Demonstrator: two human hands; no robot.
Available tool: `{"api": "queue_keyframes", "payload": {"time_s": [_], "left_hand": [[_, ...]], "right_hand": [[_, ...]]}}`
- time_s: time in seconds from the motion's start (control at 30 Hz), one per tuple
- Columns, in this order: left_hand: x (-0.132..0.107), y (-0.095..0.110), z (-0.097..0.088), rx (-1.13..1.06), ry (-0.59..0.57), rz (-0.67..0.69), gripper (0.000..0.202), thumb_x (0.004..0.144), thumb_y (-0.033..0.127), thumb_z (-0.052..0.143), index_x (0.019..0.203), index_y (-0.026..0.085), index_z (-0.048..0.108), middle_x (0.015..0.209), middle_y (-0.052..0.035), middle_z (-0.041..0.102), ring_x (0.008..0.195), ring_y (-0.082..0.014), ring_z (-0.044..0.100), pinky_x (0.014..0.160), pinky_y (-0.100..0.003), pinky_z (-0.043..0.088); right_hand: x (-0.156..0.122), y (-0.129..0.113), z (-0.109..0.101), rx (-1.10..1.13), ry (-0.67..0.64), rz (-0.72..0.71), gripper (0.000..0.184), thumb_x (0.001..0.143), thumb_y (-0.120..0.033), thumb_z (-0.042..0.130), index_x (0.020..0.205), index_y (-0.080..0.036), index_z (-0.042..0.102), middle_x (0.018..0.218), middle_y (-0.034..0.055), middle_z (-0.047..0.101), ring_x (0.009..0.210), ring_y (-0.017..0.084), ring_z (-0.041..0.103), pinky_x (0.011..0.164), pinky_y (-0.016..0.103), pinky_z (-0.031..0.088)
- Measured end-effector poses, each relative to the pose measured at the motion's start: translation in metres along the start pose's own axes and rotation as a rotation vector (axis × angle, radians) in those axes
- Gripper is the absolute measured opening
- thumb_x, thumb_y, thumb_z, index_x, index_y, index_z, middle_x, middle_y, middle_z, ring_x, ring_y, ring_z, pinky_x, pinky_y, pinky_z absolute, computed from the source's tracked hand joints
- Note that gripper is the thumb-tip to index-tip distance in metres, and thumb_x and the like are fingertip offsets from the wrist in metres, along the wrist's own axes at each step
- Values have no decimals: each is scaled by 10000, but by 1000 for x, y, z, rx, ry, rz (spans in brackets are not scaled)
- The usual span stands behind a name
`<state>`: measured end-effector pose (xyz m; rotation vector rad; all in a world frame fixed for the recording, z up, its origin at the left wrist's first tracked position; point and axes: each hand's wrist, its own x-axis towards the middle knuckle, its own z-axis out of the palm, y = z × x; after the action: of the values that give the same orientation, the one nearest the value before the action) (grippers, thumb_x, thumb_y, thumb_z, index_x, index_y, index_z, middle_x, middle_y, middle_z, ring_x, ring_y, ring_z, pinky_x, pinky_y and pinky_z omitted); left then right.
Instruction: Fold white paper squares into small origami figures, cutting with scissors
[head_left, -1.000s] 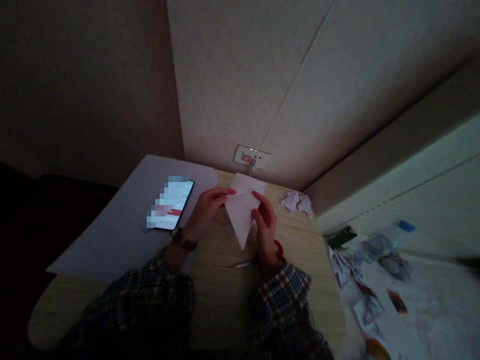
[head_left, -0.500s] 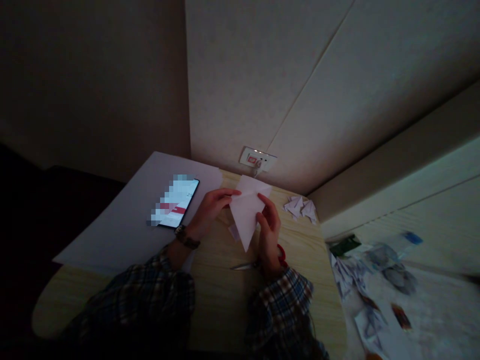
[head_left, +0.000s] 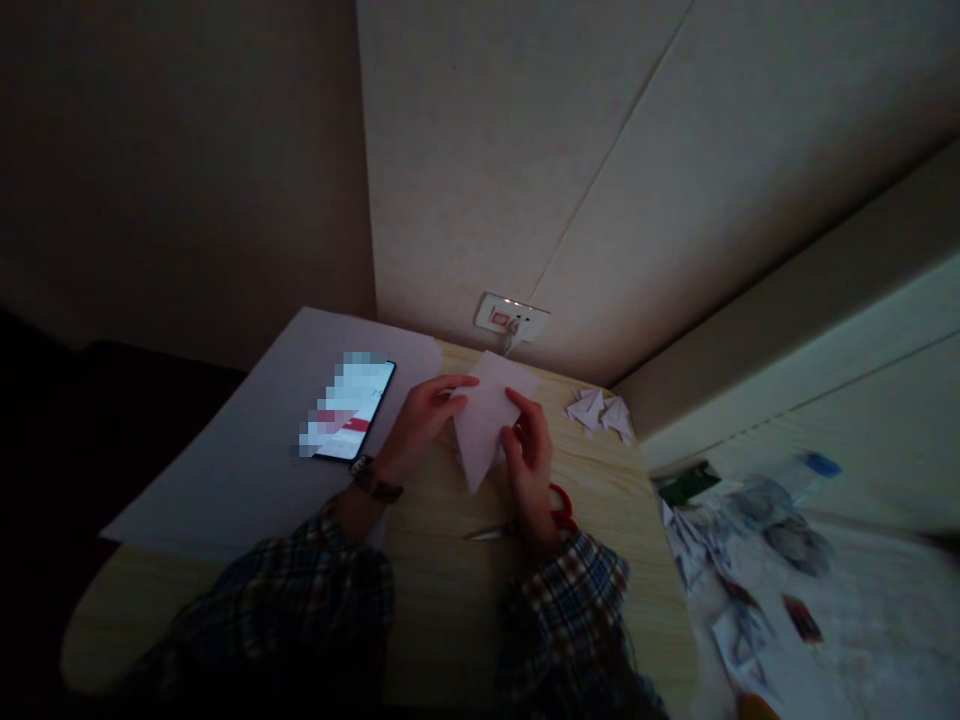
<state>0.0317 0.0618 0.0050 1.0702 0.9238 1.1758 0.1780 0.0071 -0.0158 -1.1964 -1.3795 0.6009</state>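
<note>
Between my two hands is a folded sheet of white paper (head_left: 482, 420), its long point aimed down toward me. My left hand (head_left: 427, 415) pinches its upper left edge between thumb and fingers. On the right edge, my right hand (head_left: 529, 450) grips the paper with the thumb below the fingertips. Under my right wrist lies a pair of scissors (head_left: 562, 508) with red handles, partly hidden, the blades pointing left. A lit phone (head_left: 349, 410) rests on large white sheets (head_left: 247, 450) to the left of my left hand.
Small folded paper figures (head_left: 598, 412) sit at the table's (head_left: 442, 590) back right corner. A wall socket (head_left: 511, 317) with a plug is behind the paper. Right of the table are more folded papers (head_left: 686, 540) and a clear bottle with a blue cap (head_left: 823, 465).
The folded paper has shifted slightly left and its lower point has swung left and up. Both hands still grip it. A small paper piece seen below it is now mostly covered.
</note>
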Motion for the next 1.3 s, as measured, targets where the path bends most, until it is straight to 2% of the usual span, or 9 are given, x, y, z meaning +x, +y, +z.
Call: {"api": "queue_keyframes", "payload": {"time_s": [0.17, 0.37, 0.5, 0.73, 0.87, 1.03, 1.3], "left_hand": [[-2, 0, 0, -12, -6, -14, 333, 634, 176, 625, 949, 140, 729, 1079, -85, 722, 999, -237, 628, 818, -314, 481], [-1, -1, 0, -44, 3, -56, 312, 659, 266, 692, 945, 146, 725, 1000, -73, 736, 879, -210, 641, 733, -293, 485], [-1, 0, 0, -72, -5, -80, 357, 650, 271, 710, 985, 149, 711, 1004, -64, 735, 830, -192, 636, 689, -277, 472], [-3, 4, 0, -93, -20, -87, 369, 648, 238, 688, 1006, 146, 700, 1089, -71, 706, 913, -204, 623, 740, -275, 461], [-4, 4, 0, -95, -36, -98, 388, 684, 289, 697, 1044, 145, 676, 1079, -74, 700, 884, -200, 629, 722, -278, 471], [-4, 2, 1, -107, -66, -113, 442, 652, 222, 726, 1082, 158, 646, 1002, -49, 708, 833, -186, 636, 692, -265, 488], [-4, 3, 1, -151, -93, -117, 413, 675, 240, 710, 1079, 171, 658, 1153, -61, 675, 884, -183, 636, 703, -253, 487]], "right_hand": [[-1, 3, 0, 39, 6, 17, 390, 862, -212, 513, 1245, -268, 559, 1134, 43, 546, 898, 187, 514, 747, 305, 462], [-2, -1, 0, 43, -24, 20, 359, 890, -260, 512, 1245, -270, 566, 1158, 47, 556, 985, 207, 534, 811, 325, 465], [-2, -5, -1, 52, -23, 7, 318, 926, -255, 445, 1200, -271, 606, 1129, 37, 588, 1026, 211, 530, 858, 338, 447], [-1, -4, -2, 18, -26, -2, 317, 933, -264, 459, 1213, -284, 607, 1152, 31, 599, 1092, 215, 522, 929, 358, 419], [-1, -5, 0, 48, -45, 8, 318, 922, -282, 487, 1223, -286, 592, 1148, 37, 585, 1029, 209, 542, 836, 333, 462], [-2, -7, 0, 41, -45, -6, 311, 934, -298, 472, 1219, -293, 596, 1084, 28, 587, 908, 190, 545, 801, 328, 455], [-2, -2, 0, 78, -40, 45, 341, 894, -243, 522, 1226, -287, 588, 1088, 38, 576, 811, 176, 531, 720, 316, 469]]}}
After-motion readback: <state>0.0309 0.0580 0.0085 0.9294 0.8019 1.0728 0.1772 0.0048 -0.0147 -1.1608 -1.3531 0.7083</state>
